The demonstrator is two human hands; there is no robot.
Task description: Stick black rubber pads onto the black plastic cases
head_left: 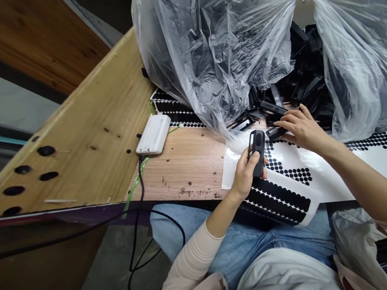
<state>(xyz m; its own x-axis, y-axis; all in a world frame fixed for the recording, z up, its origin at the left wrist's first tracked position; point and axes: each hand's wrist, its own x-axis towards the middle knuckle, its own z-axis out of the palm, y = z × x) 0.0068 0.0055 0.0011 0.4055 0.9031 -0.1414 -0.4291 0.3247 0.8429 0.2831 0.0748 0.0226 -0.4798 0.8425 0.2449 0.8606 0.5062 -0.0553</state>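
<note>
My left hand [245,171] is closed around a black plastic casing [258,151], held upright, with a textured grip and a rounded upper end. At the edge of a pile of similar black parts [308,88], my right hand [302,127] has its fingers and thumb about another black casing [275,133]. One more long black piece [272,108] lies just beyond those fingertips. Beneath both hands is a white sheet of black round stickers [298,175]; its strip of dense dot rows [278,199] hangs over the table edge toward my lap.
Clear plastic bags [211,60] drape over the back of the table around the pile. A white power bank [154,135] with a black cable [142,177] lies left on the wooden table [181,169]. More dot sheets [178,110] lie behind it. A slanted wooden board [99,125] bounds the left side.
</note>
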